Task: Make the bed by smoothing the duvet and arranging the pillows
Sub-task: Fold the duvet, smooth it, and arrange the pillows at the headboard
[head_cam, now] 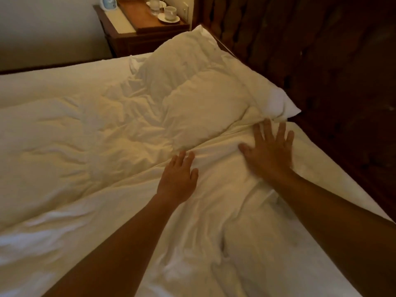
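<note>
Both hands, left hand (177, 175) and right hand (270, 151), are pressing flat, fingers spread, on the rumpled white duvet (90, 133) near the bed's right edge, below the white pillow (205, 82).

No text, label or number can be read anywhere. The small blue-and-white item (108, 2) on the nightstand (120, 33), upper left, may bear print, but it is too blurred.

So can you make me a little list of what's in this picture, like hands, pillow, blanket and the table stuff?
left hand: flat, fingers straight, on the duvet
right hand: flat, fingers spread, on the duvet just below the pillow
duvet: white, wrinkled, not smooth yet
pillow: white, lying against the headboard
nightstand: wooden, beyond the bed
cup and saucer: white, on the nightstand
</note>
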A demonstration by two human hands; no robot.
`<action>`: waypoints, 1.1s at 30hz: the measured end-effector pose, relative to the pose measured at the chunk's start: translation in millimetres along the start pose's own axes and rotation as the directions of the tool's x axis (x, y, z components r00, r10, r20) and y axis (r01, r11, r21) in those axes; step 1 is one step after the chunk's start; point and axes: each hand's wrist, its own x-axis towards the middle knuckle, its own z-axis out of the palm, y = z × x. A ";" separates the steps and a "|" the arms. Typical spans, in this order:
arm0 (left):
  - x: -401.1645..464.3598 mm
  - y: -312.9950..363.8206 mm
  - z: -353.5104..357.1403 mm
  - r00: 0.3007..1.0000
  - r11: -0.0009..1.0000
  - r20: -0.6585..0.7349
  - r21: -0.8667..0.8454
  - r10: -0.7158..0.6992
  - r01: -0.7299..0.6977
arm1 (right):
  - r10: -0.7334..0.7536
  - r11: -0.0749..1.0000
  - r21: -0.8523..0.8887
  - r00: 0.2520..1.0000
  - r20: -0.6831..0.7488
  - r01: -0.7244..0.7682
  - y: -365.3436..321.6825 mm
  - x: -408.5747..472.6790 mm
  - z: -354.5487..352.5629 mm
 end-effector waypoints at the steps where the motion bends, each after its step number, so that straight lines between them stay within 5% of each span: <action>1: 4.0 -0.5 2.4 1.000 1.000 0.018 0.016 -0.020 0.019 | 0.016 0.998 0.053 0.999 -0.027 -0.015 -4.8 -1.8 -3.9; 5: 12.9 -4.1 7.8 0.996 0.998 0.083 0.056 -0.028 0.023 | -0.421 0.906 0.051 0.907 0.017 0.420 14.6 -18.1 3.3; 10: 19.1 -9.1 9.2 0.991 0.988 0.129 0.150 -0.041 0.021 | 0.048 0.984 0.167 0.997 0.060 -0.058 51.2 -26.1 -4.5; 12: 13.4 3.5 10.9 0.997 0.988 0.069 0.154 -0.039 0.029 | -0.063 0.959 0.274 0.998 -0.021 0.066 47.3 -52.5 -17.4; 14: 3.4 29.2 13.4 0.994 0.983 0.034 0.151 0.105 -0.109 | -0.226 0.917 0.327 0.973 -0.043 0.227 45.4 -93.6 -25.4; 18: -9.9 72.4 24.9 0.913 0.909 0.192 0.150 0.359 -0.389 | -0.312 0.936 0.196 0.947 0.076 0.293 74.1 -156.5 -2.1; 20: -12.6 72.7 32.9 0.923 0.910 0.247 0.220 0.296 -0.351 | -0.239 0.966 0.128 0.965 0.104 0.226 105.6 -170.8 10.9; 24: -29.5 79.7 36.6 0.977 0.941 0.151 0.282 0.149 -0.187 | 0.133 0.977 0.157 0.987 0.085 -0.146 148.8 -190.2 12.1; 27: -55.5 105.9 34.1 0.924 0.913 0.060 0.143 0.377 -0.382 | -0.067 0.945 0.321 0.998 0.006 0.061 155.5 -232.0 0.2; 29: -66.5 120.2 34.7 0.848 0.843 0.130 0.109 0.513 -0.527 | -0.193 0.948 0.265 0.980 0.038 0.177 172.0 -255.1 10.2; 33: -64.1 143.0 46.8 0.899 0.871 0.238 0.251 0.367 -0.422 | 0.185 0.940 0.259 0.970 0.159 -0.222 221.4 -265.0 28.3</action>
